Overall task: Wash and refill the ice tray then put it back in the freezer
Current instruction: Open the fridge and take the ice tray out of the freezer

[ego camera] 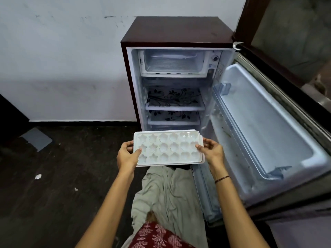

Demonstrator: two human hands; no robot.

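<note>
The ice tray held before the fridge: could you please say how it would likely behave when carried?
The ice tray is probably stiff: gripped only at its short ends by the left hand and right hand, it shows no sag. It looks like thin white plastic, so likely light. Shallow moulds may spill if tilted.

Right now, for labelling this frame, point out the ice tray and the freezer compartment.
ice tray (168, 147), head view, on its middle row of moulds.
freezer compartment (173, 66), head view, on its ribbed floor.

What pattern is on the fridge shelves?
Black floral swirls on white shelves, clearest in the head view.
</note>
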